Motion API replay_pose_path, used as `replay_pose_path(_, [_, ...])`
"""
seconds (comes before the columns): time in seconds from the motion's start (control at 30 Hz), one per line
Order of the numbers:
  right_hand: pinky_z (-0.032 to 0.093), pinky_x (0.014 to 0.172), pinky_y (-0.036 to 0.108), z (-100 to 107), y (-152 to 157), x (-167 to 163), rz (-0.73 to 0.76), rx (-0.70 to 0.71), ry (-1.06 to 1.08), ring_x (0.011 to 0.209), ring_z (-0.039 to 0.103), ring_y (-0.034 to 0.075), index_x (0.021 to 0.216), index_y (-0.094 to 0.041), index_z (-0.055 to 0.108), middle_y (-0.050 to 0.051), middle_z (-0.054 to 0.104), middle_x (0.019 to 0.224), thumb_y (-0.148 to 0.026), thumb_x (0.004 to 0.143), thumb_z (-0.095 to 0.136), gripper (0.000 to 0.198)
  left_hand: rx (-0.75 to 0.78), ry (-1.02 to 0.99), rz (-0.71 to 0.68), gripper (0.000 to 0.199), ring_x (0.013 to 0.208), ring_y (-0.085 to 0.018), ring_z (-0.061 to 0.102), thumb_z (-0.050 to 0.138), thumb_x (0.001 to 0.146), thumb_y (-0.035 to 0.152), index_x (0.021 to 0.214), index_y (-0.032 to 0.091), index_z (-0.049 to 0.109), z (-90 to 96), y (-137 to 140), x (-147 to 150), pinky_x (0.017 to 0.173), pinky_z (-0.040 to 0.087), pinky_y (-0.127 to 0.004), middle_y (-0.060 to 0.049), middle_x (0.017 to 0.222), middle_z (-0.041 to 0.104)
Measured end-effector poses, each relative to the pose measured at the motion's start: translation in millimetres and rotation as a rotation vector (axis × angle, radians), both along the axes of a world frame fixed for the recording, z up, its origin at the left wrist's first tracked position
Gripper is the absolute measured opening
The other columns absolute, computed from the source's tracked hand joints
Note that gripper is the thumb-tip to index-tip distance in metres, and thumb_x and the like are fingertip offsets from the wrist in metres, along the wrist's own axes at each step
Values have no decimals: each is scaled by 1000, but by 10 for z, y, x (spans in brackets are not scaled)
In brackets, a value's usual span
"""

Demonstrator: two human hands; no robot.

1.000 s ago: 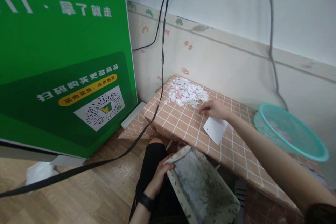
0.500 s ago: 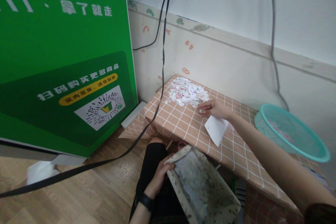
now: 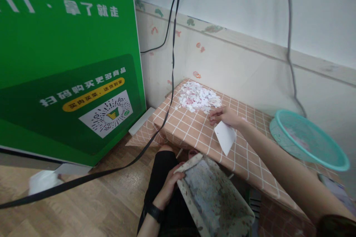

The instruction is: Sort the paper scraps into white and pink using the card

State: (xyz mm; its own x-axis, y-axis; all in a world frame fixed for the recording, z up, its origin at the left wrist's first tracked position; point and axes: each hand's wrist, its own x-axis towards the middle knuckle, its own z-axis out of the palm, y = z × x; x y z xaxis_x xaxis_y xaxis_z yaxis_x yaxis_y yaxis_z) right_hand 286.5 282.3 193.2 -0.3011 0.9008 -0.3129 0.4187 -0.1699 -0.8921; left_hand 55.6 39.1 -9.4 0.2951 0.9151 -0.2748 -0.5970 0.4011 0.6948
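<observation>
My right hand [image 3: 224,116] hovers over the checked tablecloth at the near right edge of a heap of torn paper scraps [image 3: 198,97]. Its fingers are curled, and a white sheet of paper [image 3: 226,137] with one pointed corner hangs below the palm, apparently gripped there. Low in the view my left hand [image 3: 171,183], with a dark band on the wrist, is closed on the rim of a stained, pale bin [image 3: 222,196]. The bin is tilted over my lap beside the table edge, and greyish residue coats its inside.
The brown table [image 3: 189,127] with white grid lines stands against the wall. A turquoise mesh basket [image 3: 308,140] with something pinkish inside sits at right. A black strap [image 3: 172,59] crosses in front of the table. A green cabinet [image 3: 69,44] fills the left.
My right hand has shifted slightly to the left, and the white paper has swung left with it. My left hand and the bin are unchanged.
</observation>
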Motion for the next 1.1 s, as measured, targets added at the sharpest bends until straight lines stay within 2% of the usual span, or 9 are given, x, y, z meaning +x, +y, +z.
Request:
replay_pose_path(0.17, [59, 63, 32, 54, -38, -4, -4, -86, 77, 68, 72, 22, 77, -15, 78, 9, 77, 76, -23, 53, 86, 26, 22, -25, 30, 40, 98, -29, 63, 64, 77, 25, 114, 16, 74, 16, -3, 1, 89, 43, -36, -6, 100, 75])
replay_pose_path(0.33, [57, 59, 28, 19, -22, 16, -24, -53, 37, 61, 68, 17, 78, -15, 80, 9, 77, 77, -23, 56, 85, 24, 3, -14, 42, 39, 98, -29, 62, 66, 75, 26, 112, 16, 75, 15, -4, 6, 89, 43, -36, -6, 101, 75])
replay_pose_path(0.5, [53, 52, 27, -13, -16, 28, -32, -81, 0, 60, 67, 18, 79, -16, 81, 8, 78, 78, -21, 57, 81, 22, 16, -31, 42, 38, 97, -28, 62, 64, 76, 23, 111, 15, 75, 2, -8, 8, 86, 44, -34, -6, 101, 74])
replay_pose_path(0.67, [50, 47, 24, -61, -9, 43, -76, -41, -25, 58, 66, 17, 75, -16, 81, 7, 77, 76, -19, 58, 73, 19, 18, -20, 31, 36, 93, -27, 62, 64, 77, 24, 110, 15, 75, 14, -10, 4, 83, 44, -33, -6, 98, 74])
replay_pose_path(0.83, [56, 57, 26, -46, -8, 36, -55, -64, 42, 69, 71, 20, 80, -16, 81, 10, 79, 87, -17, 57, 77, 23, 25, -26, 25, 37, 95, -27, 62, 64, 78, 25, 112, 16, 74, 5, -7, 0, 85, 44, -34, -6, 98, 74])
replay_pose_path(0.97, [62, 71, 30, 5, -42, 1, -71, -137, 159, 81, 74, 24, 83, -16, 81, 12, 79, 97, -16, 57, 82, 26, 25, -28, 29, 38, 97, -27, 62, 64, 78, 24, 114, 16, 74, -34, -13, 6, 86, 44, -34, -6, 101, 74])
replay_pose_path(1.1, [64, 78, 35, -3, -42, 9, -65, -145, 209, 83, 75, 24, 92, -19, 81, 12, 76, 115, -18, 58, 86, 34, 21, -31, 36, 33, 97, -26, 62, 64, 79, 24, 109, 16, 75, -25, -18, 7, 87, 43, -34, -5, 97, 74])
